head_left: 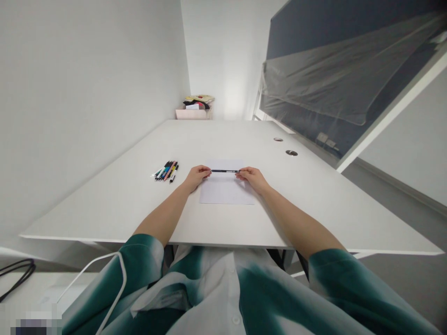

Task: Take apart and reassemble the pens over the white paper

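A slim dark pen [223, 171] is stretched sideways between my two hands, above a sheet of white paper [226, 191]. My left hand [198, 177] pinches its left end between thumb and fingers. At the other end, my right hand [254, 178] pinches the pen the same way. The paper lies flat on the white table, its near edge toward me. Left of my left hand lies a loose bunch of several pens [165, 171] in different colours, side by side on the tabletop.
The long white table [216, 228] runs along a wall on the left. At its far end stands a pale box [192, 113] with cloth-like items in it. Two round metal grommets [291, 153] sit near the right edge. A dark panel [314, 70] under plastic sheeting rises on the right.
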Tool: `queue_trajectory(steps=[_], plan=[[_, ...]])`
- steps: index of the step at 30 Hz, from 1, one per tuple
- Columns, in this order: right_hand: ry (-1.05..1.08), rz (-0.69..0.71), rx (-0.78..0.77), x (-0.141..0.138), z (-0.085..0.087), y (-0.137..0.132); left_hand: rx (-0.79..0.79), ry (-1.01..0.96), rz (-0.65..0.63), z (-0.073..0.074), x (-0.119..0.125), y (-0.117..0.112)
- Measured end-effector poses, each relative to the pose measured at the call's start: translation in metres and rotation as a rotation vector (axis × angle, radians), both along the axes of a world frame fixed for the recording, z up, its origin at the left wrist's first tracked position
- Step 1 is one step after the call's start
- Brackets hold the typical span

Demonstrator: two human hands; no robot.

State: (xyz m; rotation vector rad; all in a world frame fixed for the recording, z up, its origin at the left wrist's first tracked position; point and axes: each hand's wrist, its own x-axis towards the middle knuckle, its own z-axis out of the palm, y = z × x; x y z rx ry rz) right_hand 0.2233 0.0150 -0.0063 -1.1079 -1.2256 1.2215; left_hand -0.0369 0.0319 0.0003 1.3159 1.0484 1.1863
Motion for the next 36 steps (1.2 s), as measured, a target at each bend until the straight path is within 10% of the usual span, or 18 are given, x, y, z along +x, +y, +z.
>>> queue_trajectory(steps=[36], plan=[[-0.086, -0.055, 0.096, 0.001, -0.011, 0.008, -0.018, 0.024, -0.001, 0.001, 0.001, 0.0]])
